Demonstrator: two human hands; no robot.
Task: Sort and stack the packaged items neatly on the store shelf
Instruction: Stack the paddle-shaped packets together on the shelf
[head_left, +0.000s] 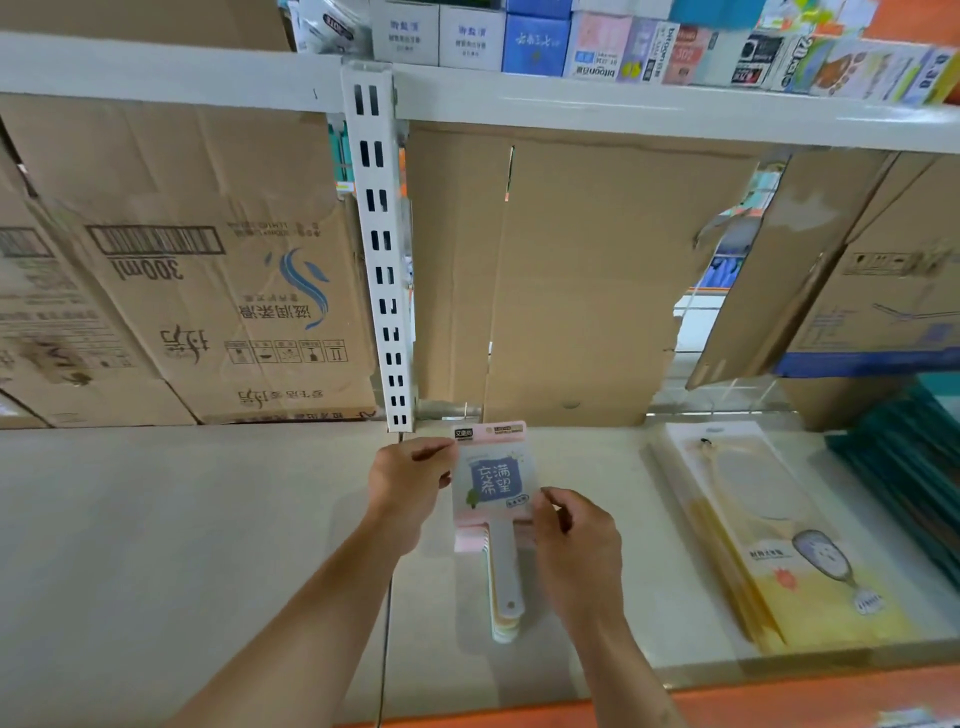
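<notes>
Two hands, one stack of paddle-shaped packs (493, 486) lying mid-shelf (208, 519)!
Left hand (410, 478) pinches its top corner, right hand (574, 543) pinches its side. The layers blur, uncountable; teal stack (914, 467) cut off.

White shelf (156, 519), slotted upright (382, 249), cardboard backing (571, 270)

Pink packaged item (491, 486), blue label; perhaps pastel handles.

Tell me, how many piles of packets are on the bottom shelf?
3: the pink pile in the middle, the yellow pile to its right, the teal pile at the right edge. More may be hidden.
</notes>
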